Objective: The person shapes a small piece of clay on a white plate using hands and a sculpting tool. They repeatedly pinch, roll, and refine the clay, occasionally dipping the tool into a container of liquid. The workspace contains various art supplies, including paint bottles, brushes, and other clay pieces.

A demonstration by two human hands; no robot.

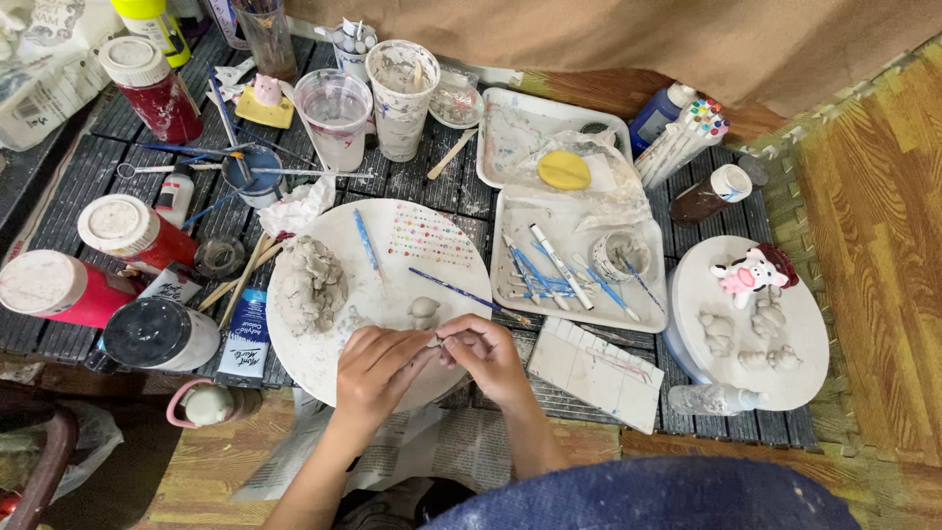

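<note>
Left hand: the left hand (378,365) is curled at the 6 o'clock rim of the round white board (294,363), fingertips pinched on a small bit of grey clay (438,340).
Right hand: the right hand (486,351) meets it from 3 o'clock, fingers closed on the same bit; both hands share the hold, nearly shut around it.
Piece in hand: tiny, mostly hidden by the fingers; its shape cannot be told.
Stock: a large rough clay lump (312,282) sits at 9 o'clock on the board, seemingly much of it unused.
Part on the board: one small rounded clay form (424,310) stands just above the hands, at 12 o'clock from them.
Pieces set aside: several small grey clay figures (748,339) lie on a second round board (805,383) at 3 o'clock, beside a painted pink-and-white figurine (751,274).
Tools: a blue-handled modelling tool (461,292) lies across the board, untouched; more lie in the white tray (510,211).
Assessment: modelling appears under way; grey pieces unpainted, so forming and colouring seem left.
</note>
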